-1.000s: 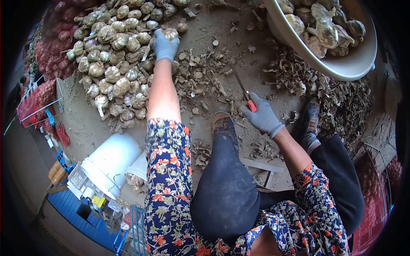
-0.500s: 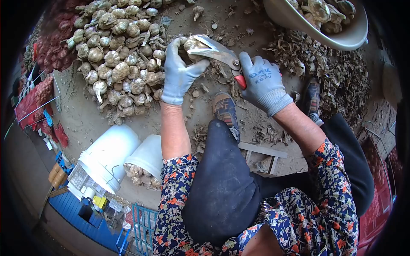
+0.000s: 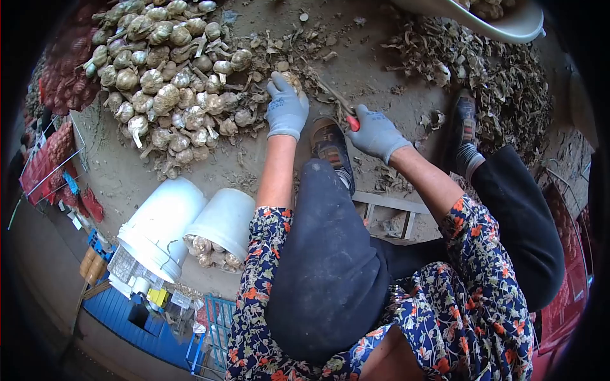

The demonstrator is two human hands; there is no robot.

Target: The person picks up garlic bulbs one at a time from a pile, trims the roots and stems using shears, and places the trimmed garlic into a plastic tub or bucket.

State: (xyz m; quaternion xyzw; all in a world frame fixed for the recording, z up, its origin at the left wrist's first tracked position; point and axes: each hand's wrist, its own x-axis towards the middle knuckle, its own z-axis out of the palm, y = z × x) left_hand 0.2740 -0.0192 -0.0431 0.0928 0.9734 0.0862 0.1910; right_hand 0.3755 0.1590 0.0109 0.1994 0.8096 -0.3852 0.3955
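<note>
My left hand (image 3: 286, 111), in a grey coated glove, is closed around a garlic bulb (image 3: 293, 80); only the bulb's upper edge shows past the fingers. In my right hand (image 3: 379, 133), gloved the same way, are pruning shears (image 3: 339, 96) with a red grip. Their blades point up and left, apart from the bulb. Left of my hands lies a heap of garlic bulbs (image 3: 166, 95), many with short stems.
A white basin (image 3: 502, 28) with garlic stands at the upper right, above dry husks and trimmings (image 3: 483, 76). Two white buckets, one larger (image 3: 162, 219) and one smaller (image 3: 223, 216), lie tipped at left. Red mesh sacks (image 3: 70, 70) stand beyond the heap.
The shears have come away from the bulb and moved down. My left hand has shifted right with the bulb, and my right hand has come slightly toward me. The view has tilted.
</note>
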